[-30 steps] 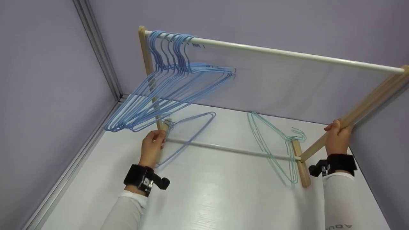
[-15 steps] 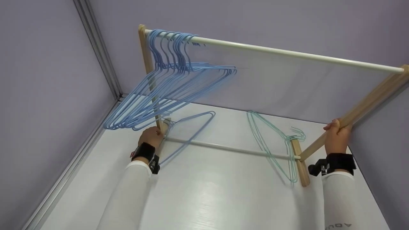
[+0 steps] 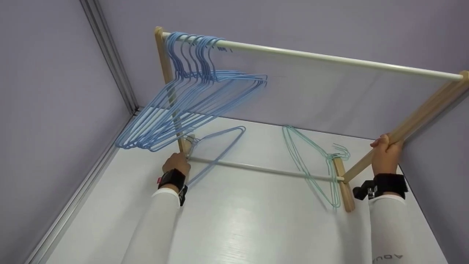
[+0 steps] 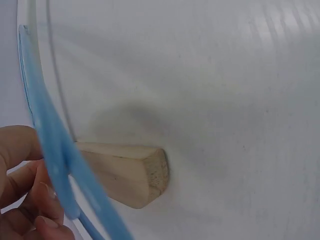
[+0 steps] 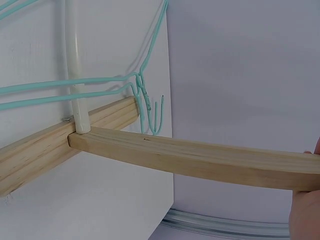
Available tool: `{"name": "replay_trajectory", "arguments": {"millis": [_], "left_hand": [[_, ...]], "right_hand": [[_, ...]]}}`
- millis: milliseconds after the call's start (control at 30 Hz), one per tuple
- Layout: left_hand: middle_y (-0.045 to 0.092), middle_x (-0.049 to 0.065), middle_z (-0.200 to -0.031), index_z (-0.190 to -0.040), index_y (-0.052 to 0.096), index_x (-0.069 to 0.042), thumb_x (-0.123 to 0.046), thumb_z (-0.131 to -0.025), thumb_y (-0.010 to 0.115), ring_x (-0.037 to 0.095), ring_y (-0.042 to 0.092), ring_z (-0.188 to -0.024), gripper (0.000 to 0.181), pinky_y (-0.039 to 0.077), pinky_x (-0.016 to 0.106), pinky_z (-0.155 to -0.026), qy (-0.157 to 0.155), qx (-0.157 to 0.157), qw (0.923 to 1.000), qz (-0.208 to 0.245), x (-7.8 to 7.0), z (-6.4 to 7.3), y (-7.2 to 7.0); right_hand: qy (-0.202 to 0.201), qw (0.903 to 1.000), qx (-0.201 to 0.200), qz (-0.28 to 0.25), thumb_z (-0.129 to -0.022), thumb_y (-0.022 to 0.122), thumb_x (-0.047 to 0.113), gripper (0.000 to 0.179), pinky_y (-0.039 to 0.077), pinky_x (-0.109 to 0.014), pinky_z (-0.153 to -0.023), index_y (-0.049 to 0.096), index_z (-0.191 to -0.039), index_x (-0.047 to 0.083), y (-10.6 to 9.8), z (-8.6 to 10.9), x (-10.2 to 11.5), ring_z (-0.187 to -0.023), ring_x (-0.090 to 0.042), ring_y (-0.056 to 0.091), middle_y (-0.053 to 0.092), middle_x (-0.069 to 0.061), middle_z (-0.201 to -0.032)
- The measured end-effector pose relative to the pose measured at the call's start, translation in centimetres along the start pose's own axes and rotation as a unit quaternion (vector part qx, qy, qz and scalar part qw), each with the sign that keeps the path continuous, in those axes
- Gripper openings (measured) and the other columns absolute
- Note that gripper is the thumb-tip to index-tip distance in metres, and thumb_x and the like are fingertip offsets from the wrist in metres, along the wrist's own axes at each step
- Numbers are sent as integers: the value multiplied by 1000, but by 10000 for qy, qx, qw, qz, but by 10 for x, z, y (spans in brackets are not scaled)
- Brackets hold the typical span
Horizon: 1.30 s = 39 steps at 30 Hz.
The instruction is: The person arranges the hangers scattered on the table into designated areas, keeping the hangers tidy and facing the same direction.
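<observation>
A wooden clothes rack [image 3: 425,106] with white rails stands before me. My right hand [image 3: 387,156] grips its right post, thumb and fingers on opposite sides. At the foot of the left post is my left hand [image 3: 176,164]. In the left wrist view its fingers [image 4: 47,200] are curled behind a blue wire hanger [image 4: 50,130], beside the rack's wooden foot [image 4: 130,172]; what they hold is hidden. That blue hanger leans across the lower rail [image 3: 256,167]. Several blue hangers [image 3: 198,91] hang bunched on the left of the top rail [image 3: 311,56].
Mint-green wire hangers [image 3: 307,168] lean over the right end of the lower rail, hooks by the right foot [image 3: 348,198]. Pale walls [image 3: 55,91] enclose the left, back and right sides. A white surface [image 3: 234,231] lies under the rack.
My left hand has turned at the left foot, back now toward the head camera and fingers hidden from it. The right hand keeps its place on the post. The head view has shifted slightly.
</observation>
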<state>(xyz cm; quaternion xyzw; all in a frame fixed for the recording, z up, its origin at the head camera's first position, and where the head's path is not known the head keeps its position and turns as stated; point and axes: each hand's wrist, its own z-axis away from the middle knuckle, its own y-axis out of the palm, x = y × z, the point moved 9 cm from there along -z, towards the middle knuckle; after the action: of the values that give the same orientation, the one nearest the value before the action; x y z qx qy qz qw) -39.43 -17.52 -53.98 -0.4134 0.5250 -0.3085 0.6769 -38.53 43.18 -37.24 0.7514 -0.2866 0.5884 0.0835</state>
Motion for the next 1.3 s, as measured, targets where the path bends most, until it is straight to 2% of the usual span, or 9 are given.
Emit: {"name": "replay_trajectory", "arguments": {"millis": [267,500,567,667,800,933,1033,1167,1300], "left_hand": [[65,30,-112,-127,59,9,-9,-94,53,46,65,-101,38,52,58,-83,82,-295,9990,340,4,0,0],[60,35,-122,-138,49,10,-14,-100,49,51,60,-109,45,47,60,-91,215,-324,9928,1132,3,2,0],[61,35,-123,-137,50,11,-12,-100,49,51,61,-111,43,47,60,-93,310,-439,9894,1346,1,4,-1],[66,31,-116,-125,60,9,-9,-100,50,49,64,-106,33,49,59,-90,485,-773,9847,1488,-2,9,-6],[71,25,-99,-103,65,6,-7,-100,52,45,67,-89,18,51,56,-78,896,-1267,9764,1499,-10,20,-16],[71,22,-89,-99,67,5,-5,-100,56,41,68,-80,14,52,54,-72,1366,-1651,9654,1483,-23,29,-24],[72,21,-87,-101,69,4,-5,-100,58,41,69,-78,14,53,54,-71,1517,-1715,9620,1489,-33,34,-26],[73,18,-89,-104,71,2,-8,-101,59,38,69,-78,16,53,53,-73,1656,-1572,9616,1522,-46,39,-26],[75,14,-91,-105,73,-1,-10,-101,60,32,70,-80,16,55,49,-74,1999,-1602,9562,1417,-59,44,-24]], "right_hand": [[-83,10000,-20,-30,-109,36,16,6,34,-21,-89,42,-111,16,0,0,0,-82,-8,51,49,2,-83],[-76,9999,-90,-12,-109,37,17,10,34,-17,-83,45,-109,10,-2,2,1,-80,-8,50,51,5,-79],[-141,9998,-112,-36,-109,38,16,13,35,-17,-83,46,-111,6,-2,2,3,-80,-8,50,50,4,-79],[-225,9996,-124,-100,-109,39,15,12,35,-17,-83,45,-112,6,-2,2,4,-79,-8,51,50,4,-79],[-282,9995,-113,-83,-109,38,15,12,34,-17,-84,45,-112,5,-1,1,4,-80,-8,50,50,5,-78],[-329,9993,-153,-103,-108,38,13,12,33,-18,-84,45,-111,4,-1,1,5,-80,-9,48,50,6,-77],[-299,9993,-174,-119,-108,39,14,9,33,-18,-84,45,-109,8,-2,1,4,-80,-9,48,50,5,-76],[-216,9995,-161,-153,-108,40,15,6,33,-17,-84,44,-109,10,-2,1,3,-81,-10,48,50,5,-77],[-185,9996,-129,-142,-108,39,15,10,33,-17,-84,45,-108,7,0,1,2,-82,-10,47,50,5,-77]]}}
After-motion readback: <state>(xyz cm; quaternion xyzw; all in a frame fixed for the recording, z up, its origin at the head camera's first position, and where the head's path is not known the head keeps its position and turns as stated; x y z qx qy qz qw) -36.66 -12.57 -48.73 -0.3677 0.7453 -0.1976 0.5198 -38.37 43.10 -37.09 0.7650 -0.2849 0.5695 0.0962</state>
